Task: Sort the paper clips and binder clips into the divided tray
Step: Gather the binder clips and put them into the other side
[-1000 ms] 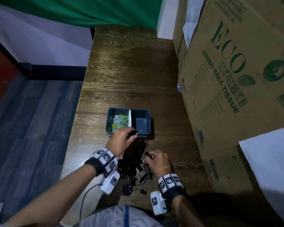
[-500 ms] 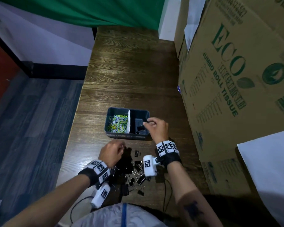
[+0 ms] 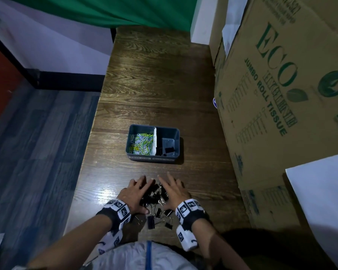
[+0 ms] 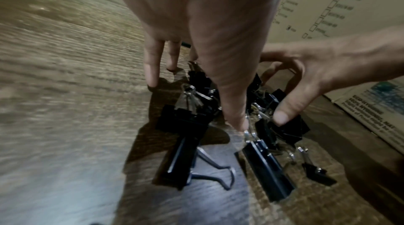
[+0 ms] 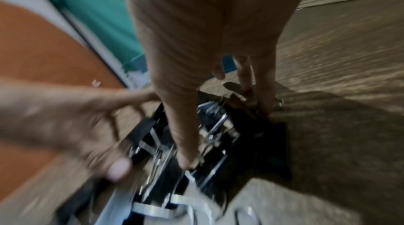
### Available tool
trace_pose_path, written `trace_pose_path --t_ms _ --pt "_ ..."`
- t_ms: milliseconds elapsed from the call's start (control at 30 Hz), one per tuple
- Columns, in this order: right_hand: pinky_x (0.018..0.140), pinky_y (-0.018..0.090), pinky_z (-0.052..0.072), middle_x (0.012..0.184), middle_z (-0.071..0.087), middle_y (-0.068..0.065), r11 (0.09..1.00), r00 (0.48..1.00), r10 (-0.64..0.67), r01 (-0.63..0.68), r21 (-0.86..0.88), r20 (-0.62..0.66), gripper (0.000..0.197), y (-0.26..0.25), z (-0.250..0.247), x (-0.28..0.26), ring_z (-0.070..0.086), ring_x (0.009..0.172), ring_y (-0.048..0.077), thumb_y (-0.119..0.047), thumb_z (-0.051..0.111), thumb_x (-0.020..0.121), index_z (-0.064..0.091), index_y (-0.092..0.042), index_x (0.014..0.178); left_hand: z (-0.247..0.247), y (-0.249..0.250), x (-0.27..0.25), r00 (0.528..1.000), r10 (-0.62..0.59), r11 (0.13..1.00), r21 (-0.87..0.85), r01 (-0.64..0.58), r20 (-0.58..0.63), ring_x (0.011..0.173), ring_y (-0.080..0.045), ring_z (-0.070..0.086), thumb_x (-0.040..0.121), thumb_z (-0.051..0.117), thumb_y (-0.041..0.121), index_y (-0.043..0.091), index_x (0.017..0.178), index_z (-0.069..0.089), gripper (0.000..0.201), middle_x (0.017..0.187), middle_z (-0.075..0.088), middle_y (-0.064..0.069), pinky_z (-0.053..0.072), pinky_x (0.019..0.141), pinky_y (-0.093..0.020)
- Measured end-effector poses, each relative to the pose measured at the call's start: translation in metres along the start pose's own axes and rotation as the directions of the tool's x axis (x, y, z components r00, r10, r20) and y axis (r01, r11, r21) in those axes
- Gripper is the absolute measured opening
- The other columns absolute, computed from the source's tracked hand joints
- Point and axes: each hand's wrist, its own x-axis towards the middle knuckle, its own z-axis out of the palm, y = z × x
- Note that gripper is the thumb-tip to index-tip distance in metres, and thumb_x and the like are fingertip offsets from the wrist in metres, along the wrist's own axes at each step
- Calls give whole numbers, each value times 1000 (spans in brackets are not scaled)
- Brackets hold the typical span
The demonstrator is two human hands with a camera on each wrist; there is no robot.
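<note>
Both hands cover much of the binder clips (image 3: 154,193), so their count cannot be told. In the right wrist view motion blur smears the left hand (image 5: 65,125) and the clips. The labels (image 3: 151,158) on the tray's (image 3: 134,154) near wall are too small to read. The box (image 3: 281,98) is cut off at the right and top edges. Whether the right hand's fingers (image 4: 282,116) pinch a clip or only touch it cannot be told.

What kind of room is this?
Probably an office storeroom or back room. Big cardboard boxes printed "jumbo roll tissue" stand beside a wooden table, where binder clips get sorted into a divided tray.
</note>
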Motion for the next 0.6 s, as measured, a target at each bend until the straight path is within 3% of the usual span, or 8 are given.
trace_pose_path --t_ms 100,233,467,600 --pt "112 60 33 165 -3 4 993 998 18 -12 -114 53 123 -8 9 5 8 146 42 -27 91 65 7 -38 154 -4 18 3 998 -32 999 16 31 46 136 -35 19 74 73 46 34 151 -2 108 158 -3 -7 51 90 -46" --pt "104 51 42 150 25 9 996 997 18 -24 -83 -73 83 -8 14 1 26 137 35 -26 82 77 35 -26 145 -9 29 3 998 -54 998 -21 55 35 128 -33 30 80 66 16 26 146 25 78 153 9 -12 52 86 -43" --pt "104 45 43 140 41 8 997 972 68 -58 49 -224 53 -3 15 -7 46 127 31 -19 69 89 50 -26 138 -9 23 -4 996 -37 990 -141 25 -81 109 -29 53 84 57 14 20 129 49 46 134 38 -9 51 80 -40" --pt "100 42 46 136 51 8 990 972 103 -79 121 -210 35 -4 3 -10 54 120 31 -31 61 95 62 -20 129 -17 21 -12 991 -14 980 -197 -13 -136 93 -28 61 87 54 13 25 122 56 37 123 49 -4 46 75 -32"
